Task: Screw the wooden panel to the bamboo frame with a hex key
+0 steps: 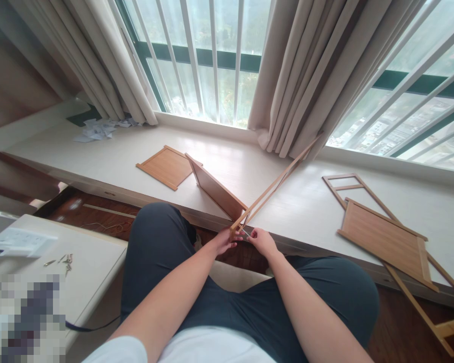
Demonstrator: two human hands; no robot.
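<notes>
My left hand [224, 241] is closed around the lower end of a long wooden frame [274, 187], which slants up to the right toward the curtain. A wooden panel [217, 187] stands tilted on edge and meets the frame just above that hand. My right hand [263, 243] pinches a thin metal rod [245, 233] that points at the joint; whether it is a hex key or another tool is too small to tell. Fingers partly hide the joint itself.
On the white window ledge [166, 138] lie a flat wooden panel [165, 167], paper scraps [94, 130] and, at right, another panel [386, 237] over a wooden frame [412, 300]. Small metal screws [68, 262] and a white power strip [24, 242] rest on the side table [94, 252].
</notes>
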